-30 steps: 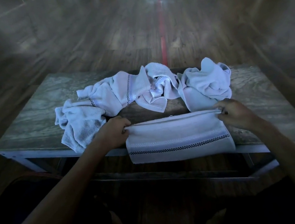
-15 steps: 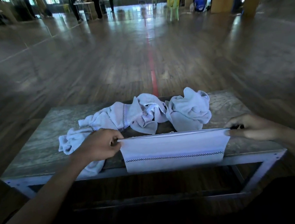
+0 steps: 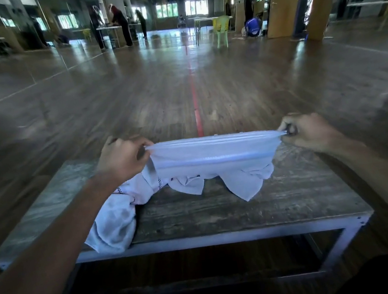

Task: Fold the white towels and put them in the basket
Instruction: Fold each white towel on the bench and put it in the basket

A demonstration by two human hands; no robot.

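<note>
A folded white towel (image 3: 214, 152) is stretched in the air above the low table (image 3: 223, 208). My left hand (image 3: 120, 160) pinches its left end and my right hand (image 3: 309, 131) pinches its right end. Under and behind it a heap of crumpled white towels (image 3: 112, 219) with dark checked bands lies on the table's left and middle; the held towel hides much of it. No basket is in view.
The table has a worn wooden top and a white metal frame (image 3: 203, 240). Beyond it stretches a wide wooden floor with a red line (image 3: 194, 95). Far off stand people at tables (image 3: 121, 25) and a green chair (image 3: 220, 28).
Both hands have lifted the folded towel off the table's near edge and carried it up and forward over the heap. The camera has tilted up, showing the hall.
</note>
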